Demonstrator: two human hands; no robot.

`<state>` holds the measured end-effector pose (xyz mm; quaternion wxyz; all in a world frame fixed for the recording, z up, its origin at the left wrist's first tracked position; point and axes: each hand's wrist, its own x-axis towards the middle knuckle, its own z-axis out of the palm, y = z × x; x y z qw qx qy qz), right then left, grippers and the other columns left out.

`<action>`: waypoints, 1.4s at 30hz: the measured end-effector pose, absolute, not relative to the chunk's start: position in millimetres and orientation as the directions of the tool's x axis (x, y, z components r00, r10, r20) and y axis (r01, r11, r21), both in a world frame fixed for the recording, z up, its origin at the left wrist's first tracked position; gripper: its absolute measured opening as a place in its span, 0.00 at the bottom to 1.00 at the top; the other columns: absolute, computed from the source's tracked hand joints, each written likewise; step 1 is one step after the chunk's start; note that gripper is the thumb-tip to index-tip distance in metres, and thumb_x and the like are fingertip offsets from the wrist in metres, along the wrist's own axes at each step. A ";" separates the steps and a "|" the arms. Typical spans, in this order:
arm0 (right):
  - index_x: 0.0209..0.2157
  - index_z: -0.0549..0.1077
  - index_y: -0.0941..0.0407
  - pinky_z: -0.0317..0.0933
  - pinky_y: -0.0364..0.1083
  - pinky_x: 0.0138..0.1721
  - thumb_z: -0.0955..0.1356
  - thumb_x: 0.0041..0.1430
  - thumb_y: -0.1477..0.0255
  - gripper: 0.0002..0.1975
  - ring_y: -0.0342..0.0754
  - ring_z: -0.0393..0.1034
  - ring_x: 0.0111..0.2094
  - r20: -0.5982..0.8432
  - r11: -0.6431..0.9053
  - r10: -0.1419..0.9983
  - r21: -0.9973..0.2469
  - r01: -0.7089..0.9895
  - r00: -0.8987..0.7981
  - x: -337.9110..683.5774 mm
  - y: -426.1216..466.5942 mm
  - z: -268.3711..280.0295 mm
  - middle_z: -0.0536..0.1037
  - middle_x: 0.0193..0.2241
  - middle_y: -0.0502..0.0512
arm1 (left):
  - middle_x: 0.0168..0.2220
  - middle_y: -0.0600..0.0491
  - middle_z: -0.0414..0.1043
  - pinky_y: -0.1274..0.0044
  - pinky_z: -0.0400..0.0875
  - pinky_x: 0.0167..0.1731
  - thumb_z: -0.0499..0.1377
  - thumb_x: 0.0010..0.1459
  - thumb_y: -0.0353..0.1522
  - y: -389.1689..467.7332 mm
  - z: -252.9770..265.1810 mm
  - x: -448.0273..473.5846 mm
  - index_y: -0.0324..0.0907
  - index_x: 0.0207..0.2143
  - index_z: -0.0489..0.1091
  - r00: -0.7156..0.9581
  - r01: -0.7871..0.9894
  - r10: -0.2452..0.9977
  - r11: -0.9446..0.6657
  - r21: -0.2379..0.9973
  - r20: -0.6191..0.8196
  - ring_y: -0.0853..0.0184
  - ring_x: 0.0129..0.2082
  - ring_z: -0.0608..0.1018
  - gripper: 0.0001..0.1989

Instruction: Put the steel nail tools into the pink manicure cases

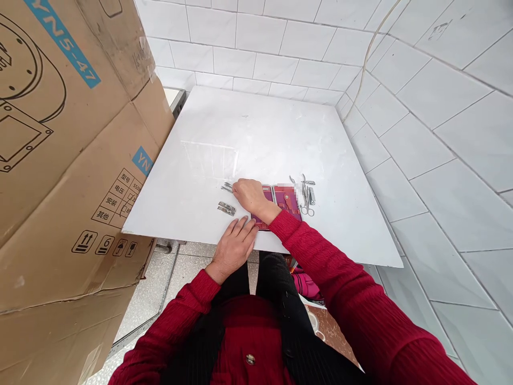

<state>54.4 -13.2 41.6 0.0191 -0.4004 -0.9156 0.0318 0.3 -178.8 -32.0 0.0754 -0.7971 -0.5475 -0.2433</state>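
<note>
An open manicure case (294, 201) with a red and purple lining lies near the front edge of the white table. My left hand (237, 243) rests flat with its fingers apart, the fingertips at the lower left corner of the case. Crossing over the case's left half, my right hand (250, 195) is closed, its fingertips turned down and hidden. Small metal tools (226, 186) show just left of it; I cannot tell whether it grips one. Patterned nail clippers (227, 208) lie left of the case. On its right are small scissors (308, 209) and a nipper-like tool (305, 181).
A big cardboard box (92, 176) stands close on the left, up against the table (280, 128). Tiled walls (256, 53) bound the back and right. A pale cable (365, 64) runs down the corner. A pink item (306, 283) lies below the table.
</note>
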 end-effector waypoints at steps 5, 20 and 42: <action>0.39 0.81 0.61 0.66 0.48 0.37 0.63 0.67 0.78 0.14 0.57 0.78 0.40 0.008 0.717 0.697 -0.013 0.696 -0.717 48.1 -9.7 36.4 0.83 0.41 0.68 | 0.61 0.45 0.71 0.60 0.64 0.64 0.52 0.68 0.28 -178.8 -32.0 0.2 0.39 0.60 0.69 0.287 0.911 0.829 -0.391 0.132 0.479 0.54 0.65 0.69 0.19; 0.40 0.82 0.63 0.69 0.48 0.41 0.66 0.64 0.79 0.11 0.59 0.80 0.43 -0.118 0.666 0.739 -0.023 0.746 -0.663 37.5 -2.7 45.3 0.83 0.41 0.73 | 0.61 0.44 0.72 0.60 0.65 0.63 0.52 0.68 0.27 -178.2 -32.2 -0.5 0.38 0.59 0.69 0.287 0.909 0.820 -0.396 0.128 0.495 0.54 0.65 0.69 0.19; 0.41 0.80 0.61 0.65 0.47 0.40 0.60 0.70 0.74 0.17 0.56 0.78 0.45 -0.109 0.692 0.717 -0.002 0.722 -0.688 42.3 -17.2 57.4 0.82 0.43 0.67 | 0.59 0.46 0.74 0.61 0.66 0.63 0.53 0.69 0.28 -178.8 -32.0 0.6 0.37 0.56 0.71 0.286 0.923 0.798 -0.378 0.072 0.530 0.55 0.62 0.72 0.16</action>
